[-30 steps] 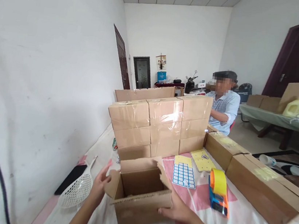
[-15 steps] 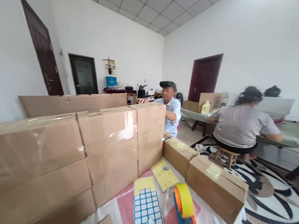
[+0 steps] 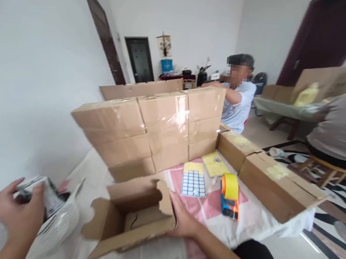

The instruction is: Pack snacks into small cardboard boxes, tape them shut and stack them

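An open cardboard box [image 3: 129,219] lies tilted on the table in front of me, its flaps spread. My right hand [image 3: 185,220] rests flat against the box's right side, fingers stretched out. My left hand [image 3: 22,211] is raised at the lower left, fingers closed round a small blurred packet [image 3: 45,195] with dark and white print. Just beside that hand sits a white mesh basket [image 3: 61,225].
Sealed cardboard boxes [image 3: 160,128] are stacked in a wall behind the open box, with two long boxes [image 3: 277,183] on the right. A blue sticker sheet [image 3: 194,184], a yellow sheet [image 3: 214,164] and an orange tape dispenser [image 3: 229,195] lie on the cloth. Two other people sit beyond.
The view swung up across the room and came back down. My left hand left the box's flap and now holds a packet near the basket. The right hand stays on the box.
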`<state>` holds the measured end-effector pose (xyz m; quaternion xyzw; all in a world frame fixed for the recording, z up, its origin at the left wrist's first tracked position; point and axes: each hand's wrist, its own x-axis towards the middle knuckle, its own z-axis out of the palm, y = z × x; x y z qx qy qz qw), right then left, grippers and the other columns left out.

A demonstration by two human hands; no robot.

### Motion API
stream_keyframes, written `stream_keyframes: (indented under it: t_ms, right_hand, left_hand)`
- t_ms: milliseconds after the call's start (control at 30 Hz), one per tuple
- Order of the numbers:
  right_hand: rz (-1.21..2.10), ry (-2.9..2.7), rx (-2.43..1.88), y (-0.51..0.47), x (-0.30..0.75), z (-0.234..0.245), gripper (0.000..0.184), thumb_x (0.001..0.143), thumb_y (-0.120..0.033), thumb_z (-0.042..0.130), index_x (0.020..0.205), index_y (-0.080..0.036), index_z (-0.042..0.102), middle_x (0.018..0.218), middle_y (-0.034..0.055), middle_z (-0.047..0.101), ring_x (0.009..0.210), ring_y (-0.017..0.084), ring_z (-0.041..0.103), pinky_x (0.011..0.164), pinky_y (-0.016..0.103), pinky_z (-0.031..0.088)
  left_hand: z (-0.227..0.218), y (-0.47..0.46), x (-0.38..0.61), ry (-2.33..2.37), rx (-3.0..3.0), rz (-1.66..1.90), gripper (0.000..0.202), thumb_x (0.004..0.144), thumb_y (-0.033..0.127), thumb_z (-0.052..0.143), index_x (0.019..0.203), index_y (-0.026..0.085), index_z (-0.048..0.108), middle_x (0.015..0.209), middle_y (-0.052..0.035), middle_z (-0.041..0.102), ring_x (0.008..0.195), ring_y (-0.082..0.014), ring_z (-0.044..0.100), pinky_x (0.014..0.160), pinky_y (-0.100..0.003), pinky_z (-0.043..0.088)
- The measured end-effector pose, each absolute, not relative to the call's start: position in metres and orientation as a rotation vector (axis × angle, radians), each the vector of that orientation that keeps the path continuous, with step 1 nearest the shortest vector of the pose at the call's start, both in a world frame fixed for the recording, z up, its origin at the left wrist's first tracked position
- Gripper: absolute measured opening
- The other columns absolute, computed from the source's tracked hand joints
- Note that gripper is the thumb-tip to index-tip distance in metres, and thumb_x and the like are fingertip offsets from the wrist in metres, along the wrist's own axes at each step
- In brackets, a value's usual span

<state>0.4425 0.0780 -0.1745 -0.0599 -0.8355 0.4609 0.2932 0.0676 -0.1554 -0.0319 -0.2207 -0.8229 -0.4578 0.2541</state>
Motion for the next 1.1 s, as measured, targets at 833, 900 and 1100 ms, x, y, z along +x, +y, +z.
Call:
stream_keyframes:
  t_ms: [833,900,1100]
  right_hand:
    - [1.013,-2.382,-0.056,0.043,0.486,-0.198,0.139,0.062,-0.048,0.088,0.162,-0.013,-0.002,0.166,0.0256,0.014,0.156,0.042,0.014,0.127,0.054,0.019]
    - [0.956,-2.391,-0.043,0.041,0.491,-0.202,0.138,0.064,-0.049,0.087,0.162,-0.012,-0.002,0.165,0.0266,0.014,0.156,0.043,0.014,0.127,0.055,0.02]
    - [0.905,-2.351,-0.001,0.038,0.498,-0.197,0.137,0.066,-0.05,0.087,0.162,-0.016,-0.005,0.162,0.0261,0.02,0.154,0.042,0.021,0.125,0.057,0.026]
  left_hand:
    - [-0.034,-0.172,0.263,-2.652,-1.7,-1.743,0.055,0.071,0.051,0.081,0.116,0.026,0.061,0.133,-0.0106,0.063,0.125,-0.0321,0.061,0.101,-0.041,0.056]
    - [-0.044,-0.176,0.271,-2.783,-1.404,-1.864,0.066,0.065,0.055,0.084,0.118,0.026,0.058,0.135,-0.0118,0.064,0.129,-0.034,0.06,0.101,-0.042,0.057]
    - [-0.048,-0.171,0.305,-3.108,-0.809,-2.086,0.062,0.08,0.053,0.076,0.132,0.025,0.055,0.149,-0.0121,0.057,0.134,-0.0302,0.057,0.093,-0.036,0.061]
